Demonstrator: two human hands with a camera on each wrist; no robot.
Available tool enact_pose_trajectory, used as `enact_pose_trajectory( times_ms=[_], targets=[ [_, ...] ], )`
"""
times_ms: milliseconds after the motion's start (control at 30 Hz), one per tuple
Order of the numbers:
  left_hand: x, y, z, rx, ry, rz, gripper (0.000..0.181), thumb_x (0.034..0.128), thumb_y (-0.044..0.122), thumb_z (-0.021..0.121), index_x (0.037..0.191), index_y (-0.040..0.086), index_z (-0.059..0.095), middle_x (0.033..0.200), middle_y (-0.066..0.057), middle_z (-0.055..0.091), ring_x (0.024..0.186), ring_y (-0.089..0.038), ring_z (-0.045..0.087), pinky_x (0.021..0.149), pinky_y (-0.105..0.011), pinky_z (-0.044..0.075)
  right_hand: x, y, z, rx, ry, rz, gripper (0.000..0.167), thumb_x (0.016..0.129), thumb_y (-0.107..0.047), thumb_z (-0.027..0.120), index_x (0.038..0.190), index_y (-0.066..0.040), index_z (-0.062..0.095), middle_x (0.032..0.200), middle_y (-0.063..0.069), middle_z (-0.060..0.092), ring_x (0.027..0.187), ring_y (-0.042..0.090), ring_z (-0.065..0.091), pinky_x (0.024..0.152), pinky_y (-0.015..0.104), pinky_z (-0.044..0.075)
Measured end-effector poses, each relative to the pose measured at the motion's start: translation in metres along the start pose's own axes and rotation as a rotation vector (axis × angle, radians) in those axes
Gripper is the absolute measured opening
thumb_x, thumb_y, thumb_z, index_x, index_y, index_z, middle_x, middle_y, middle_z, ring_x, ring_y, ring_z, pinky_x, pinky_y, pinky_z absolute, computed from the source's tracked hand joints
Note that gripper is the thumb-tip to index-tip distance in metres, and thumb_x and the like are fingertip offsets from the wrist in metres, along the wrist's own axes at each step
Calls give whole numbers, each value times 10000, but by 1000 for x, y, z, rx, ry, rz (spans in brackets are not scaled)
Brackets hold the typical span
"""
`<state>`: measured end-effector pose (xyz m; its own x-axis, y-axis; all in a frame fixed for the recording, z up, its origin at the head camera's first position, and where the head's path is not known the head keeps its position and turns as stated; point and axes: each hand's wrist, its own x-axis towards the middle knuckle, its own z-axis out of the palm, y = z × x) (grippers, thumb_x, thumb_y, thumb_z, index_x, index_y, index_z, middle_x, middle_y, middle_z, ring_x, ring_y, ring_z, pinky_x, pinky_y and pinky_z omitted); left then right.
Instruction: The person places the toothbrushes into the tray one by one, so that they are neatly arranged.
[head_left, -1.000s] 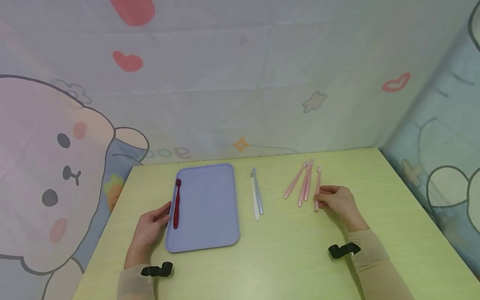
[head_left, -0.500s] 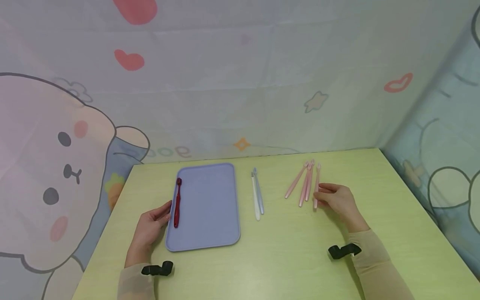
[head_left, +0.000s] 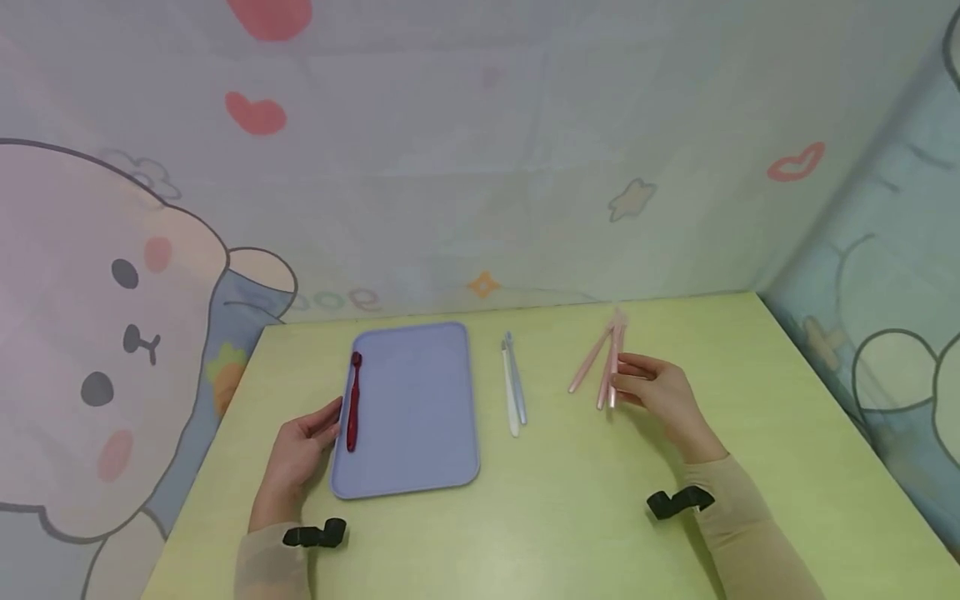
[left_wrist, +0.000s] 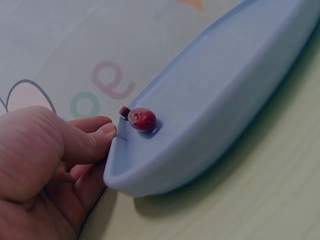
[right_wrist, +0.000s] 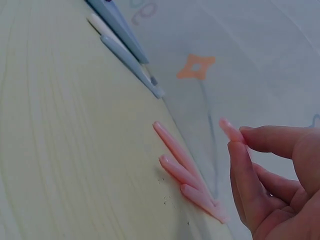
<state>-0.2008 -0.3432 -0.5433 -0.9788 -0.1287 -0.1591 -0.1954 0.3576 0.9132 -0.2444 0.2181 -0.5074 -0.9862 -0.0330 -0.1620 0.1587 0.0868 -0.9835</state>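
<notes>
My right hand (head_left: 660,400) pinches a pink toothbrush (right_wrist: 231,131) by its handle between thumb and fingers, raised off the table. In the head view it overlaps the other pink toothbrushes (head_left: 589,360), which lie fanned out with heads close together at the back. My left hand (head_left: 296,454) holds the left edge of a blue-lavender tray (head_left: 405,492), thumb at the rim in the left wrist view. A dark red toothbrush (head_left: 353,404) lies lengthwise inside the tray, along that edge. Its handle end (left_wrist: 145,120) faces the left wrist camera.
Between tray and pink toothbrushes, a white toothbrush (head_left: 511,396) and a light blue toothbrush (head_left: 517,379) lie side by side on the yellow-green table (head_left: 555,517). A printed cloth backdrop (head_left: 420,183) stands behind the table and along its sides.
My right hand has lifted the rightmost pink toothbrush off the table and carried it left, over the other pink ones. My left hand and the tray have stayed in place.
</notes>
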Motion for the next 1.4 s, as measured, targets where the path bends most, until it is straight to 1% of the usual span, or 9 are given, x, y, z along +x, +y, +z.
enact_pose_trajectory(
  times_ms=[200,367,533,667,900,1067,1167,1333,1400],
  targets=[
    [2,3,4,-18,-4,5,501,1063,4,632,1553,45,535,1503,-149,578,1473,-248,462,986,-61,444,-1,-4,12,25,-11,-16,601,1004,-50,739,1533,96,494,1317,227,653,927,58,730,853,271,631],
    [3,6,5,1,-3,13,500,1061,7,635,1551,35,534,1495,-161,581,1480,-263,456,969,-48,439,0,-1,25,67,-34,-7,585,1007,-44,737,1527,90,504,1262,167,666,923,76,736,850,273,633],
    [2,6,4,13,-4,5,499,1065,23,637,1553,37,534,1496,-162,583,1494,-268,448,1021,-82,436,2,5,39,88,-50,-7,567,1005,-54,745,1509,88,527,1248,167,676,931,94,744,848,273,633],
    [3,3,4,11,-4,-4,501,1065,27,638,1555,56,539,1499,-146,586,1494,-251,450,1055,-108,433,2,7,50,92,-61,-5,556,1003,-52,746,1500,86,538,1247,164,683,941,101,742,853,280,634],
    [5,-1,6,-4,-3,28,498,1050,-12,640,1538,11,541,1483,-181,587,1454,-231,479,961,-49,444,5,6,70,116,-105,-19,527,999,-17,733,1483,91,555,1256,193,696,950,110,744,851,293,637],
    [6,0,6,-2,-1,24,500,1057,-8,630,1547,32,538,1492,-168,585,1468,-244,468,971,-48,439,6,3,84,129,-145,-47,534,1001,0,717,1493,105,537,1316,269,673,959,110,744,858,301,637],
    [6,0,6,18,-2,21,501,1061,7,632,1552,45,537,1496,-160,585,1480,-254,464,1037,-99,441,6,3,92,146,-148,-41,535,993,6,724,1489,99,546,1319,276,669,957,116,746,863,305,637],
    [5,1,5,29,-7,12,502,1065,11,628,1556,50,536,1500,-151,584,1482,-245,465,1186,-297,395,5,2,105,169,-150,-30,534,981,9,740,1479,87,564,1298,249,689,957,127,748,868,318,638],
    [4,1,4,29,-10,13,500,1066,12,626,1556,48,535,1499,-151,584,1480,-244,464,1196,-307,384,5,1,110,182,-159,-30,533,980,21,736,1479,90,563,1306,262,687,961,134,747,870,322,639]
  ],
)
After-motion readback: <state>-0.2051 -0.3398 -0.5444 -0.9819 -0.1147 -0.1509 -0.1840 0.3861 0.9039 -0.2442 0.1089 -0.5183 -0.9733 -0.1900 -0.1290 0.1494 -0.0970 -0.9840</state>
